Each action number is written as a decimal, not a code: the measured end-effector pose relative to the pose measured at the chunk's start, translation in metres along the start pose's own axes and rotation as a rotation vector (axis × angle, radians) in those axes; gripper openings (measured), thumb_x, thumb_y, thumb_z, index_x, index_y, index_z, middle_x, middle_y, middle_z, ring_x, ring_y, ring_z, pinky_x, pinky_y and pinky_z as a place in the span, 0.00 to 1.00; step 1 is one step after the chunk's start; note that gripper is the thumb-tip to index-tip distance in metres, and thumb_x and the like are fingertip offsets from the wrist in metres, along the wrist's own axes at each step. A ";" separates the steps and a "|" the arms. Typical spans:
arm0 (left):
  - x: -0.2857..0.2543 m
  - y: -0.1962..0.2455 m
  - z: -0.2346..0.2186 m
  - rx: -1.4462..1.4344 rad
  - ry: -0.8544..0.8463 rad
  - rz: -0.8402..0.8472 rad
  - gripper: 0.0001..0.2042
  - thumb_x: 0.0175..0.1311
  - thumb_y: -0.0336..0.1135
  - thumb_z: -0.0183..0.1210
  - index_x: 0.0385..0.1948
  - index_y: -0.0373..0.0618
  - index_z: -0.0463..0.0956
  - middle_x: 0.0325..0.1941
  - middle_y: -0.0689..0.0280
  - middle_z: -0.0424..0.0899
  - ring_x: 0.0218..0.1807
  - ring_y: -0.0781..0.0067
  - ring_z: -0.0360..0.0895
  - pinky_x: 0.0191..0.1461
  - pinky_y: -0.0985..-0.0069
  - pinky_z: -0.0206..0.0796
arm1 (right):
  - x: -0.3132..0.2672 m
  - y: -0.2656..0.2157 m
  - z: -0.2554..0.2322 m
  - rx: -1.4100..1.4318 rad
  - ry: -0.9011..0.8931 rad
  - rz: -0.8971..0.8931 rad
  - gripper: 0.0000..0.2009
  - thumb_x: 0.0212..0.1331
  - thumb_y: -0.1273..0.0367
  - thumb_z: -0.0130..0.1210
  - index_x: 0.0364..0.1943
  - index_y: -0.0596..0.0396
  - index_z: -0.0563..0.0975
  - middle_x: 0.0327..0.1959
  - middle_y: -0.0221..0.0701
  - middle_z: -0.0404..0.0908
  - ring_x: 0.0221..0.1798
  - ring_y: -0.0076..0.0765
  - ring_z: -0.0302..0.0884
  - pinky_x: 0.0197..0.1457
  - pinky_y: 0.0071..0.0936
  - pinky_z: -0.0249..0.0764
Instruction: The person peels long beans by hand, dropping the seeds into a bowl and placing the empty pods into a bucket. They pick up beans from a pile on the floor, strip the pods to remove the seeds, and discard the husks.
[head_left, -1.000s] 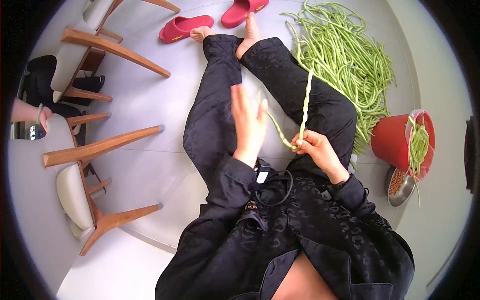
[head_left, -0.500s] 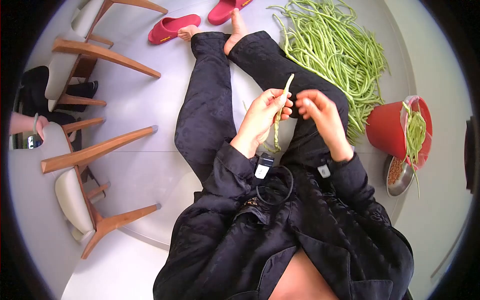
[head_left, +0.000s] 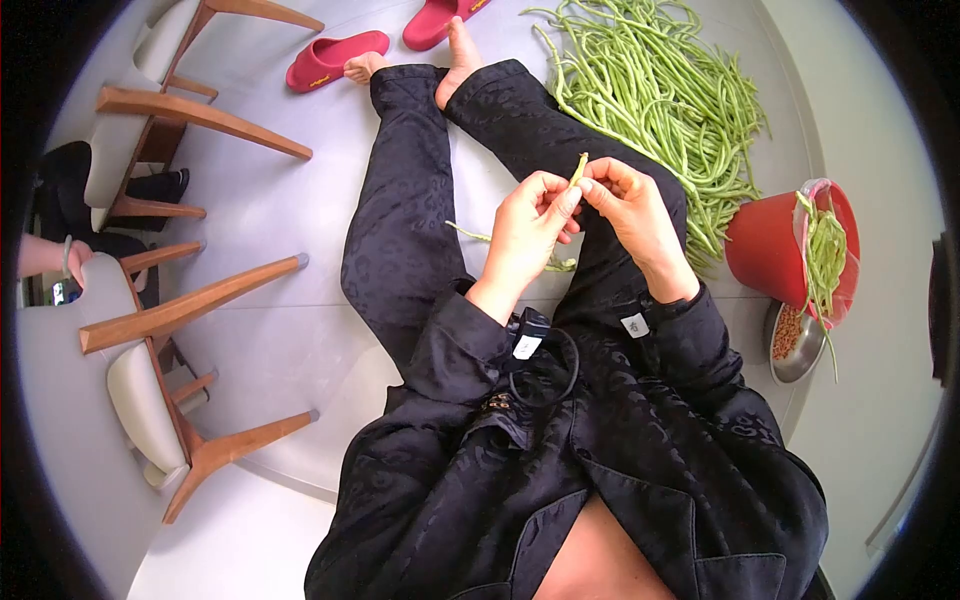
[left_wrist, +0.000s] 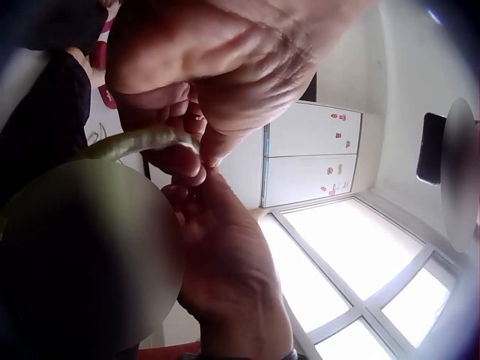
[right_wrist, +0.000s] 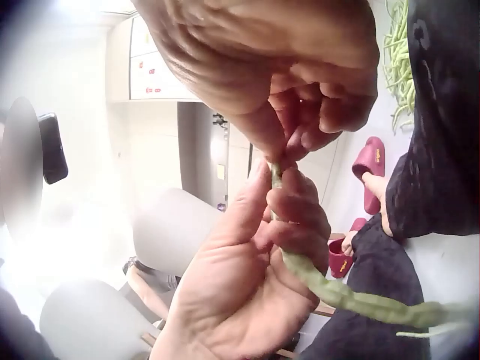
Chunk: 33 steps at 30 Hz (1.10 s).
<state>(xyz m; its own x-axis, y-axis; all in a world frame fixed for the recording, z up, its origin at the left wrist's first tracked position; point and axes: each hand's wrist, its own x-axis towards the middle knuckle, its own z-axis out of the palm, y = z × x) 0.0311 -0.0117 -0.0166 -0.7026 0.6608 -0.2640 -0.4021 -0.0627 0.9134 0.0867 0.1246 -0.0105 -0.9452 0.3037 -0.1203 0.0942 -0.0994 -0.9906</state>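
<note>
A bumpy pale-green long bean (right_wrist: 352, 298) runs through my left hand (head_left: 525, 240), whose thumb and fingers grip it near one end. That end (head_left: 580, 168) sticks up between the two hands. My right hand (head_left: 642, 228) pinches the bean at its tip, its fingertips right against the left thumb. In the right wrist view the right hand (right_wrist: 277, 60) is above and the left hand (right_wrist: 232, 292) below, the bean curving away from the palm. The left wrist view shows the bean (left_wrist: 139, 141) bent beside the fingers. Part of it is hidden inside the left hand.
A large heap of long beans (head_left: 660, 110) lies on the floor beyond the right leg. At the right stand a red bucket (head_left: 765, 255) with pods over its rim and a metal bowl (head_left: 795, 360) of brown beans. Chairs (head_left: 150, 400) line the left; red slippers (head_left: 335, 62) lie ahead.
The left hand, flat and apart from the right one second ago, has moved over and gripped the bean. The right hand let go, then came back to pinch its tip.
</note>
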 end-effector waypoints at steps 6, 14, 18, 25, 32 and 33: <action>0.001 0.000 0.000 0.107 0.025 0.025 0.10 0.63 0.38 0.49 0.33 0.41 0.70 0.26 0.68 0.75 0.24 0.84 0.70 0.27 0.86 0.62 | -0.005 -0.002 0.013 0.054 0.049 0.026 0.07 0.60 0.69 0.48 0.32 0.61 0.70 0.25 0.25 0.73 0.29 0.18 0.69 0.33 0.17 0.67; -0.002 -0.007 -0.009 0.110 0.016 0.015 0.10 0.63 0.40 0.50 0.32 0.42 0.68 0.24 0.70 0.72 0.25 0.82 0.68 0.31 0.84 0.63 | -0.003 0.004 0.006 0.053 0.013 0.096 0.07 0.58 0.68 0.50 0.35 0.56 0.69 0.27 0.23 0.71 0.27 0.15 0.68 0.29 0.15 0.65; 0.002 -0.007 -0.009 0.177 0.022 0.028 0.10 0.63 0.40 0.50 0.31 0.42 0.69 0.24 0.71 0.72 0.23 0.86 0.66 0.27 0.87 0.61 | -0.008 0.010 0.009 0.123 -0.014 0.096 0.06 0.58 0.68 0.50 0.33 0.56 0.70 0.25 0.23 0.71 0.25 0.15 0.67 0.28 0.15 0.65; -0.002 -0.012 0.002 0.125 0.065 0.034 0.10 0.65 0.41 0.46 0.33 0.44 0.67 0.22 0.74 0.67 0.21 0.89 0.60 0.22 0.89 0.53 | -0.010 0.007 0.016 0.165 0.025 0.074 0.06 0.60 0.69 0.49 0.32 0.57 0.69 0.25 0.23 0.70 0.25 0.15 0.67 0.29 0.15 0.67; -0.005 -0.012 0.007 -0.090 0.064 0.075 0.09 0.64 0.41 0.48 0.32 0.47 0.65 0.23 0.73 0.66 0.22 0.89 0.58 0.20 0.92 0.49 | -0.010 0.010 0.023 0.202 0.012 0.010 0.07 0.62 0.68 0.46 0.32 0.59 0.68 0.24 0.25 0.70 0.25 0.15 0.68 0.28 0.16 0.68; -0.005 -0.012 0.009 -0.127 0.093 0.094 0.08 0.64 0.40 0.48 0.30 0.47 0.64 0.21 0.74 0.65 0.21 0.89 0.58 0.21 0.91 0.49 | -0.010 0.009 0.024 0.215 0.028 0.025 0.07 0.62 0.68 0.46 0.32 0.59 0.67 0.24 0.24 0.70 0.25 0.15 0.67 0.28 0.15 0.68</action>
<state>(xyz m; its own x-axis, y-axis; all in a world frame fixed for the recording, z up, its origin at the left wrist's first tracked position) 0.0450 -0.0072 -0.0234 -0.7896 0.5760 -0.2117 -0.3987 -0.2193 0.8905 0.0892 0.0976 -0.0171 -0.9339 0.3246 -0.1497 0.0461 -0.3059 -0.9509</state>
